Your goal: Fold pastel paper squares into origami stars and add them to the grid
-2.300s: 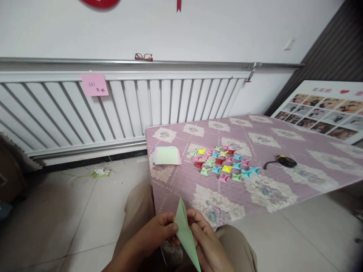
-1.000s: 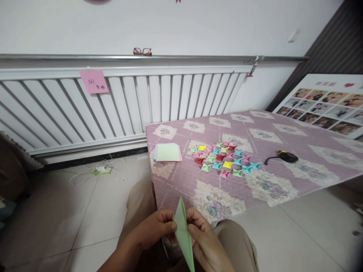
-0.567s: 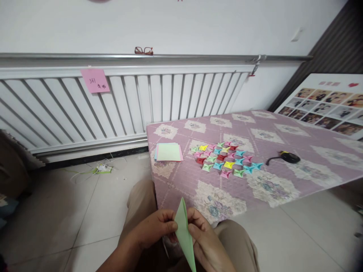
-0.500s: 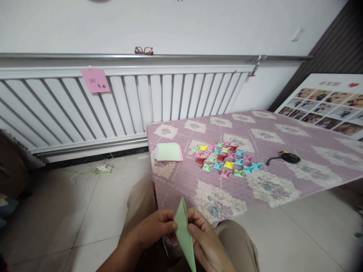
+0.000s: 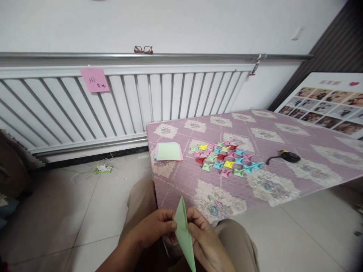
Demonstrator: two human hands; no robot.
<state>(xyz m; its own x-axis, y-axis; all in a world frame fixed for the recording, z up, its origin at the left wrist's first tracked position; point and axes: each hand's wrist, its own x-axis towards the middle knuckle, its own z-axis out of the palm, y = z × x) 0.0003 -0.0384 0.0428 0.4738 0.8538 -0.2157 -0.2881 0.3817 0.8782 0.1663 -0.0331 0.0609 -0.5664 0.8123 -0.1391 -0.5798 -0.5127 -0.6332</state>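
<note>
A light green sheet of origami paper (image 5: 183, 234), folded to a long pointed shape, is held between both hands above my lap, near the table's front edge. My left hand (image 5: 157, 226) pinches its left side with thumb and fingers. On the other side my right hand (image 5: 205, 238) grips the paper's right edge, thumb in front. Beyond them, on the tablecloth (image 5: 181, 185), lies a stack of square paper (image 5: 169, 152) with a pale green sheet on top. To the right sit rows of several small folded paper pieces (image 5: 229, 164) in green, yellow, pink, red and blue.
A black tape measure (image 5: 289, 156) with a strap lies farther right on the table. Behind stands a white radiator (image 5: 170, 98) with a pink note (image 5: 95, 80); glasses (image 5: 143, 50) rest on the pipe. A photo board (image 5: 326, 102) leans at right. A power strip (image 5: 103, 169) lies on the floor.
</note>
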